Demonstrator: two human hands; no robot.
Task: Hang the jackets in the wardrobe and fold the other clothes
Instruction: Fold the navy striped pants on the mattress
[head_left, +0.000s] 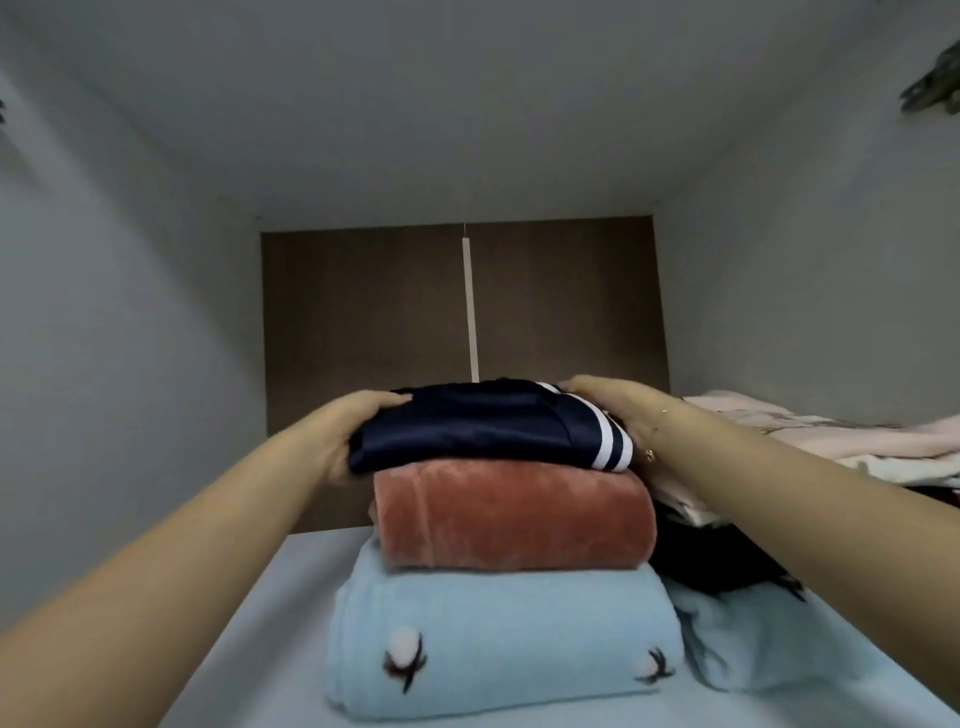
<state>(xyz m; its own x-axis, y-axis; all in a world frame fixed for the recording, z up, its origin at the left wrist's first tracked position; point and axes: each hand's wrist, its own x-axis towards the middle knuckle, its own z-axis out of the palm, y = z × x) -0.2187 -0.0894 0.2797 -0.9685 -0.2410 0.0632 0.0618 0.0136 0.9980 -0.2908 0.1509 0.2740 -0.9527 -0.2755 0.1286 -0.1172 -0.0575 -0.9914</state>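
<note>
Hands clamp the folded navy garment (483, 426) from both sides: left hand (358, 431) curls round its left end, thumb on top, fingers tucked under out of sight; right hand (618, 415) wraps the striped right end, fingers over the top edge. Navy piece w/ white stripes sits betw. the two hands, on top of a stack inside the wardrobe shelf (249, 597). Directly under the hands: rust-orange folded fleece (514, 514), and below that a light blue folded towel (498, 639) w/ small cotton-flower prints. Just past the right forearm, a second, messier pile of pale pink and white clothes (831, 441), w/ smthg dark under it and another light blue piece lower down. Beyond the hands, brown back panel (363, 291) w/ a thin white strip running down it.

Step, as I read it: folding part of the task, this item folded and being set on the stack, prob. squared up. Jackets not in view here, so can't judge that half.

Next move calls for: let go w/o dragging the slick fabric askew, ease the under-fingers out flat, check edges line up w/ the fleece below so the stack doesn't tip toward the right-hand pile
</note>
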